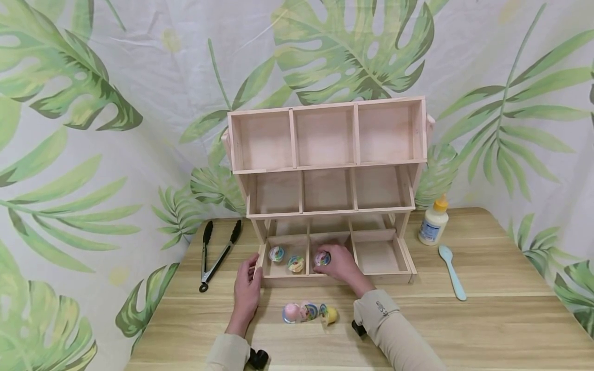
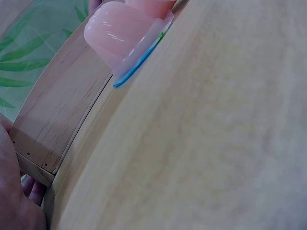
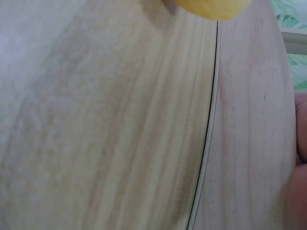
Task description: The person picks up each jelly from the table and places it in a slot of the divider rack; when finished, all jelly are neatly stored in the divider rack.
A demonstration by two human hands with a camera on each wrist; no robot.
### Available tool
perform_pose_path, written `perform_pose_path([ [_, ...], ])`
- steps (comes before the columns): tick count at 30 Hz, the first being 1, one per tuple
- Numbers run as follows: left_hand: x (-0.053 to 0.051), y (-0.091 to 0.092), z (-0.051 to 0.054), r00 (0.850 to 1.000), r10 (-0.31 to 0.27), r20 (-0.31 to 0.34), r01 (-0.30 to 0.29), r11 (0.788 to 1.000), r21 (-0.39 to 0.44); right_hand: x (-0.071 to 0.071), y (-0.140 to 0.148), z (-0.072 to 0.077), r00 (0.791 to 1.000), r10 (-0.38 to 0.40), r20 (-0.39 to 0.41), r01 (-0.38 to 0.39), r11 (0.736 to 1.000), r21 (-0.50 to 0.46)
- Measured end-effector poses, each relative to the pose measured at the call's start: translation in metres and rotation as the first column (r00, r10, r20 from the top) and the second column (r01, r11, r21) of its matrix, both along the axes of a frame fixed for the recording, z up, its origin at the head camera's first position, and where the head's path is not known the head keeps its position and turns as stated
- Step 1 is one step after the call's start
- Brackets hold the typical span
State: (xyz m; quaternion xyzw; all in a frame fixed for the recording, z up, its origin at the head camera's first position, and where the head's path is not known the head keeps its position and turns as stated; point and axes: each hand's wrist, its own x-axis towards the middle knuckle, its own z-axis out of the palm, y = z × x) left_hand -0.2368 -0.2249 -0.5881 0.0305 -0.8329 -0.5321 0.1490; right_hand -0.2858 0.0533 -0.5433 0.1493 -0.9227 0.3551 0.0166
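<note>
round-lidded cup (image 1: 322,258), grained wooden rack (image 1: 329,212)

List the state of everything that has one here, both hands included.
Left hand, gripping the shelf
Right hand, pinching a cup
Shelf, upright
Two shelved cups, lids showing
Left pink cup, lid down
Right pink cup, tilt unclear
Yellow cup, on its side
Tongs, lying open
Bottle, upright, top on
Spoon, lying flat

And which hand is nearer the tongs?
Left. The left hand is right of the tongs, gripping the wooden rack; the right hand is farther right, holding a small cup at the bottom middle compartment.
</note>
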Motion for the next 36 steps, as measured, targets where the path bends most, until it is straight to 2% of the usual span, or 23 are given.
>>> perform_pose_path([
  [15, 0.0, -0.001, -0.002, 1.0, 0.001, 0.007, -0.001, 1.0, 0.006, 0.004, 0.002, 0.003, 1.0, 0.018, 0.006, -0.018, 1.0, -0.015],
  [20, 0.0, -0.001, -0.001, 1.0, 0.0, 0.009, 0.0, 1.0, 0.004, 0.005, 0.004, 0.006, 0.999, 0.03, 0.025, -0.029, 0.998, -0.06],
  [26, 0.004, -0.002, -0.002, 1.0, 0.01, 0.006, -0.01, 1.0, 0.02, 0.011, 0.008, 0.015, 0.997, 0.048, 0.06, -0.043, 0.995, -0.092],
  [36, 0.002, -0.002, -0.004, 1.0, -0.004, -0.008, 0.004, 1.0, 0.012, 0.03, 0.041, 0.045, 0.994, 0.074, 0.079, -0.06, 0.985, -0.162],
])
